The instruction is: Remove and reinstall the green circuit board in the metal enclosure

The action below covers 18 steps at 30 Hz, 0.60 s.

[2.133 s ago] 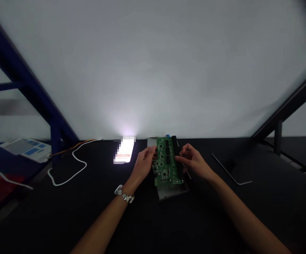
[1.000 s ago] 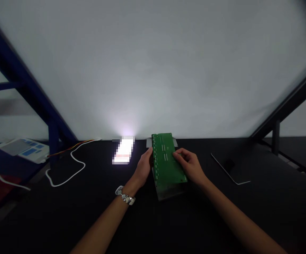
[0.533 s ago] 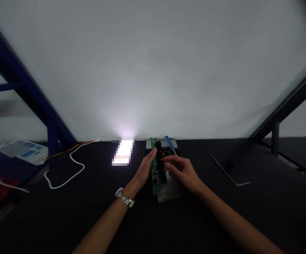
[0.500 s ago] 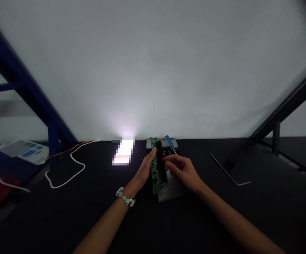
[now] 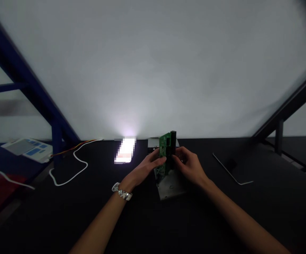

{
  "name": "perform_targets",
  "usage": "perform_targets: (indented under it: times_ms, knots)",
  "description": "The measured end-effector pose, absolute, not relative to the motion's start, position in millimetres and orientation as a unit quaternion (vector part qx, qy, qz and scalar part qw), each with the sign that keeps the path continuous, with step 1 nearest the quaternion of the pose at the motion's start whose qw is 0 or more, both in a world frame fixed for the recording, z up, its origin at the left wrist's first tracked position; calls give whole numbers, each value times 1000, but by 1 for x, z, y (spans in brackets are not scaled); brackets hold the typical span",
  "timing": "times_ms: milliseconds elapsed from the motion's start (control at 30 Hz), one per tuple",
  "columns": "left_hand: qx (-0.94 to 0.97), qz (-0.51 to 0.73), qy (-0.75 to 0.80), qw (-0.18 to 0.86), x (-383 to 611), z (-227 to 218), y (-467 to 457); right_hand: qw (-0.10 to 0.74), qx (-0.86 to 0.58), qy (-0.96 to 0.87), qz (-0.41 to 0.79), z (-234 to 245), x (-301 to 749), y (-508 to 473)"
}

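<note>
In the head view, the green rectangular circuit board (image 5: 163, 146) stands steeply tilted at the centre of the frame, over the flat grey metal plate (image 5: 172, 189); contact between the two is unclear. The left hand (image 5: 145, 167) grasps the board's left side, thumb on its component face, while the right hand (image 5: 192, 166) pinches the long black bar (image 5: 173, 141) along its right edge. Keep both grips light and near the edges, sparing the small components.

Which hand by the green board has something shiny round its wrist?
The left hand, nearer the glowing screen. A silvery band circles that wrist; the right hand has a bare wrist.
</note>
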<state>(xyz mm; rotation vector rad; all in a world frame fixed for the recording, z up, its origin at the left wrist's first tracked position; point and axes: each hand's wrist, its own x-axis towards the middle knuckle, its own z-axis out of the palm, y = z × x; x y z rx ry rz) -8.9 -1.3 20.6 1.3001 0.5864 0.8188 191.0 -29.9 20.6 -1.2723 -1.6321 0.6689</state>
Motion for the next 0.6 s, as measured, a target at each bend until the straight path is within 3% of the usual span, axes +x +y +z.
perform_targets:
  times_ms: [267,600]
  knots:
    - [701,333,262,574,-11,11,7,554,-411,-664,289,30,190,-33]
    - [770,432,287,370,2,-10,9,501,-359,-761,202,31,172,-41]
